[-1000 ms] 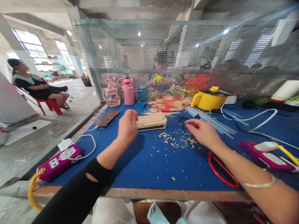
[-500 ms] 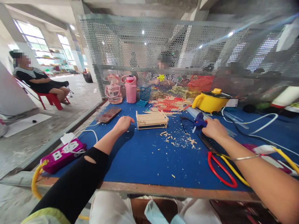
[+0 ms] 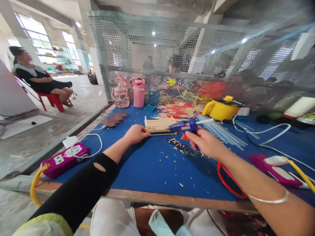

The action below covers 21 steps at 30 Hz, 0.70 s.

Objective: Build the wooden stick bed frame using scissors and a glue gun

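A small wooden stick frame point(image 3: 159, 126) stands on the blue mat in the middle of the head view. My left hand point(image 3: 137, 133) pinches its lower left corner, thumb and fingers together. In my right hand point(image 3: 200, 139) is a blue glue gun point(image 3: 184, 126), its nozzle pointing left at the right end of the frame. A clear glue stick juts from the back of the gun. Short wood offcuts point(image 3: 183, 147) lie in front of the frame.
Behind the frame lie red-tipped sticks point(image 3: 180, 109), with a yellow pot point(image 3: 222, 109) and clear glue sticks point(image 3: 226, 132) to the right. Pink bottles point(image 3: 138, 93), a purple power strip point(image 3: 65, 159) and red scissor handles point(image 3: 228, 183) are around. A person point(image 3: 41, 77) sits at far left.
My right hand has lifted the glue gun and brought it left to the frame. My left hand has moved slightly right and now grips the frame's corner. The frame is slightly tilted.
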Motion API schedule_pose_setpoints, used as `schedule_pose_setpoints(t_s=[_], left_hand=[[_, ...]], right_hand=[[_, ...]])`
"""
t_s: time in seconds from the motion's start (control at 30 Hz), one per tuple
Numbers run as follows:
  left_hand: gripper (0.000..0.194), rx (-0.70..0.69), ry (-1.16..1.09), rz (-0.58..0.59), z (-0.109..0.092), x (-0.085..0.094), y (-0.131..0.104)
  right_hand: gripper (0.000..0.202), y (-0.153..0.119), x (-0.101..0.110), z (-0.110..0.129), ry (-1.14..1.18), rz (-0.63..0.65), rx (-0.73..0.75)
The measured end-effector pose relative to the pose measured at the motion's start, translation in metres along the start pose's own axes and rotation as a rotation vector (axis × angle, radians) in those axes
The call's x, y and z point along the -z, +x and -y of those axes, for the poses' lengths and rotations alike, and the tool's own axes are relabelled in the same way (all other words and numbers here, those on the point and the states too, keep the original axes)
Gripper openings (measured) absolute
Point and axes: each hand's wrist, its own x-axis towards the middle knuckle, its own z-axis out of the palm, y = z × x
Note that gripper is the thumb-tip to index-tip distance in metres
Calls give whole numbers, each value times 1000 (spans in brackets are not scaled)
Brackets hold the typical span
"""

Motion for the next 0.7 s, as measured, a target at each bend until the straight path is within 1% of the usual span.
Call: schedule_pose_setpoints(t_s=[0.07,0.17,0.3,0.47,0.6,0.7], left_hand=[[30,-5,9,8,0,0,0],[30,-11,13,15,1,1,1],[31,-8,13,16,3,0,2],[32,-6,14,22,3,1,1],[33,-10,18,29,2,2,1],[33,-8,17,33,3,1,2]], right_hand=[[35,3,-15,4,-31,-31,37],[33,9,-26,6,-69,-72,70],[33,13,-30,7,-131,-86,66],[32,15,-37,8,-159,-88,100],[28,20,-41,8,-199,-112,139],[26,21,-42,7,-221,-111,138]])
